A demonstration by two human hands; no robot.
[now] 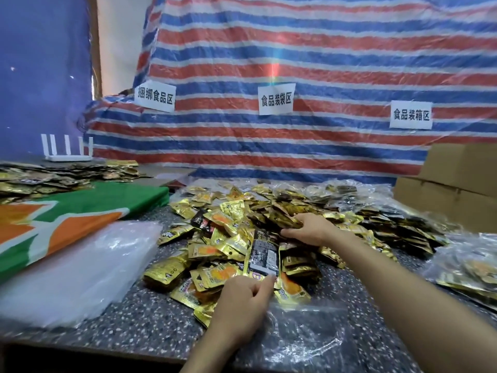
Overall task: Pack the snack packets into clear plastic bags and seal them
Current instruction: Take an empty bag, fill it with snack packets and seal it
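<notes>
Plastic first: stack of clear bags (75, 270) left of the left hand, with open speckled surface (150, 327) along the near edge. Left hand (242, 302) pinches the lower edge of a black-backed packet (263, 257), and an empty bag (304, 332) lies flat just right of it. Beyond, the right hand (309, 230) grips a clutch of gold packets (285, 219) atop the pile (215, 238). Filled bags (468, 267) sit further right, at the surface's edge.

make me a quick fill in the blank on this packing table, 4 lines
1. The right hand grips a bunch of ___ snack packets from the pile.
2. The left hand pinches a long packet whose upturned face is mostly ___.
3. The striped tarp carries ___ paper signs.
4. The cardboard boxes stand at the table on the person's ___.

Missing words: gold; black; three; right
</notes>
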